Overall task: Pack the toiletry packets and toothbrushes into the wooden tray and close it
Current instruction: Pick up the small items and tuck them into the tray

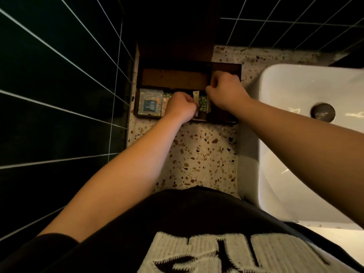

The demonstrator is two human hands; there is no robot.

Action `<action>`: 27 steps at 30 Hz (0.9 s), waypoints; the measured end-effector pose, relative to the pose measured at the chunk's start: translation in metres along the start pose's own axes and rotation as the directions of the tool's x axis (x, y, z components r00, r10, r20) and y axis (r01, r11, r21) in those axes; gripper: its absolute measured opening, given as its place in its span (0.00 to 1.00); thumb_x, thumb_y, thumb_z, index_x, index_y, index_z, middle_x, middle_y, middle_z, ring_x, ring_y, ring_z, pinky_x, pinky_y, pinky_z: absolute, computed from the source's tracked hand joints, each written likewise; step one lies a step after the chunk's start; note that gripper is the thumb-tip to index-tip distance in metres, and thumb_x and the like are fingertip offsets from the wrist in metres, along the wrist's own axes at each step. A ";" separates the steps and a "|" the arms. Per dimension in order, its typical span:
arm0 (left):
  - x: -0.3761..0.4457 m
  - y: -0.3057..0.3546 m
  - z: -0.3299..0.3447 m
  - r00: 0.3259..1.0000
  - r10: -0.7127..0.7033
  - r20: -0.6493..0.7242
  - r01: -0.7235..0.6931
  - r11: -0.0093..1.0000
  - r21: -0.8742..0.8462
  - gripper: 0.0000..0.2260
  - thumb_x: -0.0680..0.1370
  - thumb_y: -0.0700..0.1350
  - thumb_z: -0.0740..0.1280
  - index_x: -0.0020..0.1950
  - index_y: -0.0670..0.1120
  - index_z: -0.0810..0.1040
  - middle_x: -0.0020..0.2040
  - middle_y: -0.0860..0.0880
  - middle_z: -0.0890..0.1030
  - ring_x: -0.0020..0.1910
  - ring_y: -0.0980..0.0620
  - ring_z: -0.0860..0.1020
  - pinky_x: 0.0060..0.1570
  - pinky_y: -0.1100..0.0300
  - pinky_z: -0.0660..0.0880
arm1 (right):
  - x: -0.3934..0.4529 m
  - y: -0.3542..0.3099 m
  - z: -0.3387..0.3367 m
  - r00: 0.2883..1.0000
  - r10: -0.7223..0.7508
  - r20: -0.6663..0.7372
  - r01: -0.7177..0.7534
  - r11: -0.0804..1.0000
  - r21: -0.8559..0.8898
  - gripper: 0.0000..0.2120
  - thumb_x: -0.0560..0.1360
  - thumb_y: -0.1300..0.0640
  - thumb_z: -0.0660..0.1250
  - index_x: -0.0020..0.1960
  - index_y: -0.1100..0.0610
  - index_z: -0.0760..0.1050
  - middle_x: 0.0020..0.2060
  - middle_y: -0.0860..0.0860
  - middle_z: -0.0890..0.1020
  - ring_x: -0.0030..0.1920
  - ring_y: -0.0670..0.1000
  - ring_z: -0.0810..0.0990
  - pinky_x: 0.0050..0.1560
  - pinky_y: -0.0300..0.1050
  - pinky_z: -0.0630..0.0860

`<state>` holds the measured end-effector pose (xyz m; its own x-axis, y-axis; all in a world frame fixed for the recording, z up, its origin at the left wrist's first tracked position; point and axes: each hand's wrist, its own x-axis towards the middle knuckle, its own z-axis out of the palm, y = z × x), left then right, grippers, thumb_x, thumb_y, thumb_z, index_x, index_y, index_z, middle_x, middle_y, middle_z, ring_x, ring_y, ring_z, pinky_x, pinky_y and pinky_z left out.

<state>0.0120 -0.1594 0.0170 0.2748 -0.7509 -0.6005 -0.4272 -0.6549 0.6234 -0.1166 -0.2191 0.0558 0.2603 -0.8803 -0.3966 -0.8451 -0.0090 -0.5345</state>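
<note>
Tray [226, 68]: dark wood, set on the terrazzo counter [197, 154] at its far end, pushed against the tiled wall [59, 75] on the left and just beside the basin [295, 134] on the right; judged to be kept there so that both arms can reach it squarely; a brown panel [175, 78] is seen along the far side, whether a lid or an inner compartment cannot be told; the tray is not yet closed.

Packet [150, 103]: pale, foil-like, marked as a shower cap, laid flat in the near-left corner of the tray; judged to be placed flat so that a lid can pass over it.

Patterned packets [202, 103]: green, printed, seen between the two hands in the near row; their number is hidden by the hands.

Toothbrush [196, 99]: a slim pale stick, possibly a wrapped toothbrush, standing between the hands; what it is cannot be settled.

Left hand [180, 107]: curled into a narrow fist over the near row, fingertips pinched at the pale stick; judged to be holding it so that it can be seated among the packets.

Right hand [226, 91]: curled narrow over the right part of the tray, thumb and forefinger pinched at the middle edge; whether anything is held cannot be told.

Stage: packing judged to be well along.
</note>
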 end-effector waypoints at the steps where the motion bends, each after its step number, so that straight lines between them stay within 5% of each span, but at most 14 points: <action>1: 0.002 0.000 0.000 1.000 -0.009 0.012 0.009 1.000 0.022 0.07 0.79 0.41 0.67 0.41 0.44 0.80 0.38 0.47 0.77 0.38 0.50 0.75 0.34 0.58 0.68 | 0.002 -0.001 0.001 1.000 0.013 -0.008 -0.013 1.000 0.008 0.04 0.78 0.55 0.64 0.49 0.55 0.72 0.46 0.55 0.77 0.44 0.55 0.77 0.41 0.45 0.70; 6: 0.007 0.001 0.004 0.999 -0.037 0.035 0.033 0.995 0.093 0.08 0.79 0.40 0.66 0.43 0.41 0.82 0.41 0.45 0.79 0.41 0.47 0.77 0.41 0.54 0.73 | 0.010 -0.003 0.006 0.996 0.074 -0.058 -0.073 0.997 0.028 0.11 0.79 0.55 0.62 0.57 0.61 0.75 0.48 0.56 0.76 0.44 0.55 0.75 0.41 0.43 0.68; 11: 0.010 0.000 0.005 0.998 -0.058 0.034 0.052 0.986 0.162 0.17 0.79 0.37 0.64 0.30 0.46 0.68 0.31 0.47 0.67 0.30 0.47 0.67 0.31 0.56 0.62 | 0.011 -0.003 0.013 0.993 0.099 -0.066 -0.094 0.992 0.083 0.11 0.79 0.55 0.62 0.57 0.61 0.74 0.48 0.55 0.77 0.44 0.55 0.76 0.38 0.43 0.69; 16: 0.017 -0.004 0.007 0.997 -0.071 0.016 0.067 0.985 0.161 0.16 0.79 0.39 0.66 0.32 0.46 0.70 0.31 0.47 0.69 0.31 0.48 0.68 0.31 0.57 0.64 | 0.010 -0.004 0.016 0.989 0.103 -0.110 -0.088 0.987 0.133 0.09 0.80 0.56 0.62 0.57 0.60 0.74 0.47 0.54 0.76 0.42 0.52 0.75 0.30 0.37 0.64; 22: 0.022 -0.007 0.011 0.997 -0.074 -0.030 0.078 0.982 0.175 0.11 0.79 0.40 0.67 0.36 0.44 0.75 0.32 0.47 0.72 0.33 0.48 0.72 0.31 0.57 0.66 | 0.006 0.000 0.033 0.989 0.148 0.012 -0.146 0.984 -0.104 0.12 0.78 0.56 0.64 0.60 0.60 0.76 0.56 0.58 0.78 0.52 0.58 0.80 0.45 0.47 0.76; 27: 0.026 -0.010 0.012 0.995 -0.069 -0.067 0.080 0.982 0.174 0.12 0.80 0.41 0.66 0.35 0.45 0.76 0.31 0.47 0.74 0.32 0.48 0.73 0.30 0.58 0.66 | 0.005 -0.002 0.039 0.998 0.058 -0.006 -0.058 0.953 -0.296 0.12 0.79 0.57 0.64 0.60 0.61 0.75 0.60 0.59 0.75 0.55 0.62 0.79 0.44 0.49 0.73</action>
<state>0.0125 -0.1711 -0.0106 0.3608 -0.7081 -0.6070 -0.5472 -0.6877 0.4770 -0.0957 -0.2052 0.0260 0.2076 -0.8823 -0.4224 -0.9590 -0.0983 -0.2660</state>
